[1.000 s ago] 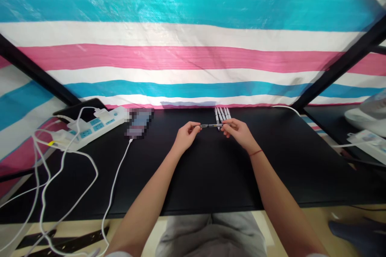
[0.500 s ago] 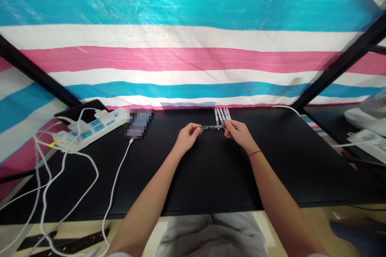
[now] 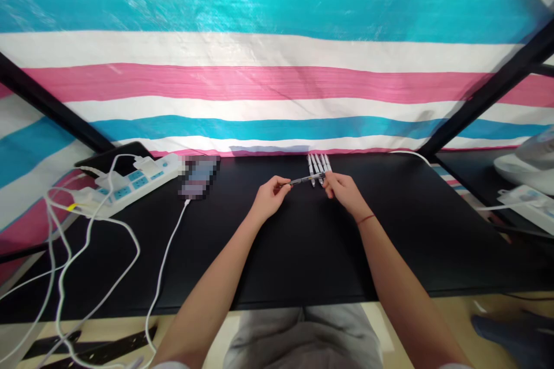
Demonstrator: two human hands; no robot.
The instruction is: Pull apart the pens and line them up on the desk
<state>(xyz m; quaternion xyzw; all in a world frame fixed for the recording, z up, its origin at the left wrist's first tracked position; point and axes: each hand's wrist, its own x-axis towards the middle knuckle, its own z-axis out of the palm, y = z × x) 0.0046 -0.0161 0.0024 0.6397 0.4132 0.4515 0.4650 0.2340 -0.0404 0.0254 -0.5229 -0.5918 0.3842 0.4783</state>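
Observation:
A slim dark pen (image 3: 306, 180) is held between both hands above the black table (image 3: 303, 253). My left hand (image 3: 270, 196) pinches its left end with thumb and fingers. My right hand (image 3: 341, 190) grips the right end; a thin red band circles that wrist. The pen tilts slightly, its right end higher. Just behind it, several white pens (image 3: 318, 163) lie side by side on the table near the striped sheet.
A white power strip (image 3: 134, 180) with plugs and tangled white cables (image 3: 93, 253) lies at the left. A phone (image 3: 199, 177) on a charging cable rests beside it. Black frame bars (image 3: 489, 98) slant at both sides. White devices (image 3: 526, 181) sit at the far right.
The pen was level between my hands; its right end has now lifted slightly. My hands have moved a little closer together.

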